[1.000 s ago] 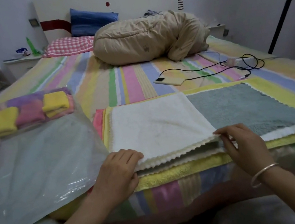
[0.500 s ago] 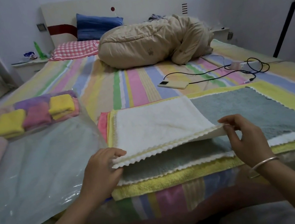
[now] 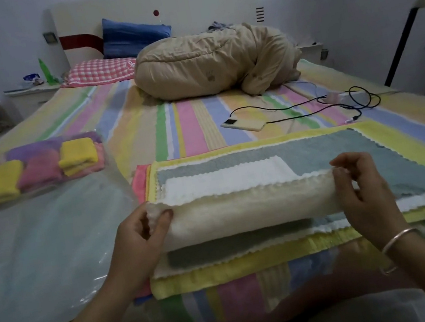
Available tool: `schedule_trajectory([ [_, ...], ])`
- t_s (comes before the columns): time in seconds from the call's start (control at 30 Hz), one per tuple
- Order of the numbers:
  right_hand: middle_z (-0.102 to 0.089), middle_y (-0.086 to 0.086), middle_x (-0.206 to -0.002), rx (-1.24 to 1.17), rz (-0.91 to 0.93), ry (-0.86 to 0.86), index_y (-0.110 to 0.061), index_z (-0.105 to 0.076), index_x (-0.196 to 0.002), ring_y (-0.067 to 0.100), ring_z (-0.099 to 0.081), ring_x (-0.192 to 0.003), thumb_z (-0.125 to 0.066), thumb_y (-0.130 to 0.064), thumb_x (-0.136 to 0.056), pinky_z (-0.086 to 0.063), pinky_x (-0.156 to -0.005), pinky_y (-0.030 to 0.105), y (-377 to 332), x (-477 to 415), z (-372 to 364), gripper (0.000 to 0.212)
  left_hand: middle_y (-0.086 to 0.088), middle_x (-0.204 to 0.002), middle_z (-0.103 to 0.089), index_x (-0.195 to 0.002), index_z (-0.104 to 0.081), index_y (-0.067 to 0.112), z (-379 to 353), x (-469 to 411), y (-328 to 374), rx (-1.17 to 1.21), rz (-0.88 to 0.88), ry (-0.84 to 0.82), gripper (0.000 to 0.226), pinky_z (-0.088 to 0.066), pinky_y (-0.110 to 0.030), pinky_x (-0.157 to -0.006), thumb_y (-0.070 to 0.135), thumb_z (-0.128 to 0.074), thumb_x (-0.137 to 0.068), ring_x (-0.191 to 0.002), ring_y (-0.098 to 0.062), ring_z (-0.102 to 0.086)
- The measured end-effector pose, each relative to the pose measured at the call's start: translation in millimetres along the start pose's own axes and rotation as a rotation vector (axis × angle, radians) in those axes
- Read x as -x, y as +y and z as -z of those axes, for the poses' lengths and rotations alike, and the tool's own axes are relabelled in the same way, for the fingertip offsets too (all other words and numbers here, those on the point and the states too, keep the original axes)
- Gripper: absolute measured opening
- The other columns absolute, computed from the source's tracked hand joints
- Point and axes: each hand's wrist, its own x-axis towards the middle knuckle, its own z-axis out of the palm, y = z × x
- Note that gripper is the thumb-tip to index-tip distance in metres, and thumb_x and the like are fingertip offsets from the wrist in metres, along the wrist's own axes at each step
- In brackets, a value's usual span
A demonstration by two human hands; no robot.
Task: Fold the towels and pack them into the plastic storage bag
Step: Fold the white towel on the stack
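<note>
Now the left hand (image 3: 137, 239) and right hand (image 3: 364, 190) each pinch a corner of the cream towel (image 3: 251, 208), whose near edge lay flat a second ago and is lifted and carried forward over itself (a fold well begun, I judge). Thick, soft and scallop-edged, it sags between the hands atop the grey towel (image 3: 375, 157). Left of the left hand lies the plastic storage bag (image 3: 44, 247), folded towels (image 3: 37, 170) farther inside.

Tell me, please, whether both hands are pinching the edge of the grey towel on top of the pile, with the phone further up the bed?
Not quite: the head view shows the left hand and right hand pinching the edge of the white towel, over the grey towel. The phone is further up the bed.
</note>
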Motion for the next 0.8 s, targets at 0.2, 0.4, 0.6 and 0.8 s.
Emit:
schedule_trajectory([
  [0.2,-0.056,-0.004,-0.098,0.085,-0.021,0.003,-0.013,-0.050,-0.111,0.016,-0.054,-0.087,-0.047,-0.016,-0.098,-0.045,-0.076,0.036,19,-57,-43,0.014,-0.008,-0.070,-0.062,-0.082,-0.059,0.008,-21,-56,-21,-0.371,0.036,0.177,0.027,-0.043,-0.039,-0.063,0.032,-0.055,-0.095,-0.071,-0.026,-0.059],
  [0.4,-0.056,0.004,-0.090,0.256,-0.169,-0.154,-0.019,-0.048,-0.110,0.026,-0.053,-0.083,-0.048,-0.021,-0.097,-0.040,-0.071,0.034,48,-121,-96,0.013,-0.017,-0.094,-0.065,-0.098,-0.056,0.007,-40,-123,-53,-0.707,0.137,0.116,0.028,-0.047,-0.041,-0.073,0.033,-0.048,-0.098,-0.092,-0.039,-0.060],
  [0.6,-0.061,0.010,-0.101,0.424,-0.349,-0.343,-0.021,-0.050,-0.108,0.028,-0.054,-0.083,-0.052,-0.026,-0.095,-0.045,-0.072,0.035,83,-139,-128,0.014,-0.011,-0.100,-0.066,-0.108,-0.055,0.011,-51,-136,-78,-0.891,0.189,-0.013,0.031,-0.038,-0.032,-0.066,0.038,-0.041,-0.100,-0.095,-0.033,-0.060],
  [0.8,-0.064,0.003,-0.103,0.443,-0.416,-0.276,-0.022,-0.053,-0.110,0.025,-0.056,-0.086,-0.051,-0.038,-0.093,-0.043,-0.076,0.033,86,-136,-123,0.023,-0.010,-0.113,-0.062,-0.128,-0.044,0.015,-47,-136,-74,-0.877,0.150,0.059,0.038,-0.045,-0.039,-0.078,0.033,-0.052,-0.095,-0.104,-0.035,-0.058],
])
